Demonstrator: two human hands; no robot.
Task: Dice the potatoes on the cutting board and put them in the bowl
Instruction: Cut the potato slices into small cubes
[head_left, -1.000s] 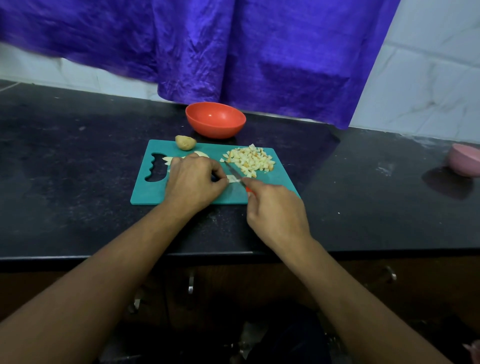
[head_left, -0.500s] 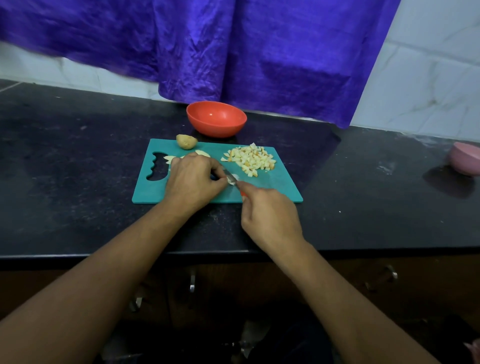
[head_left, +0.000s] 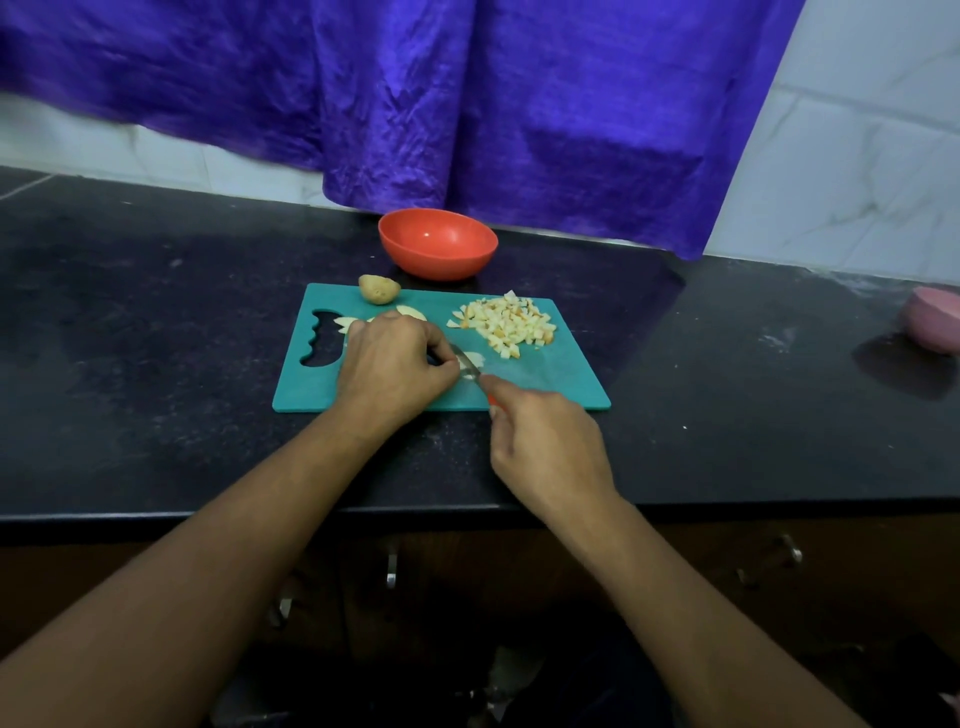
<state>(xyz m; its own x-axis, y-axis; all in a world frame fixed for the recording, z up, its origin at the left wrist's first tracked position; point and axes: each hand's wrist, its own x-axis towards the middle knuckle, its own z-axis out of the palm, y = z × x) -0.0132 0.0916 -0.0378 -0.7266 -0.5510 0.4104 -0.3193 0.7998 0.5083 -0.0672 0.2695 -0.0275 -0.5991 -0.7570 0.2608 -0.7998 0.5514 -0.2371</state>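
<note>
A teal cutting board (head_left: 566, 382) lies on the black counter. A heap of diced potato (head_left: 506, 323) sits at its far right. A brown potato piece (head_left: 378, 288) rests at the board's far edge, and pale slices (head_left: 345, 323) peek out behind my left hand. My left hand (head_left: 392, 366) curls over potato slices (head_left: 471, 360) in the board's middle and holds them down. My right hand (head_left: 545, 447) grips a knife (head_left: 466, 361) with a red handle, its blade against the slices beside my left fingers. The orange bowl (head_left: 437, 248) stands empty behind the board.
A pink bowl (head_left: 935, 319) sits at the counter's far right edge of view. A purple curtain (head_left: 467, 104) hangs over the tiled wall behind. The counter's front edge (head_left: 156, 517) runs under my forearms, with cabinet handles below.
My right hand and the knife have drawn back toward me and slightly left along the slices. My left hand stays on the potato.
</note>
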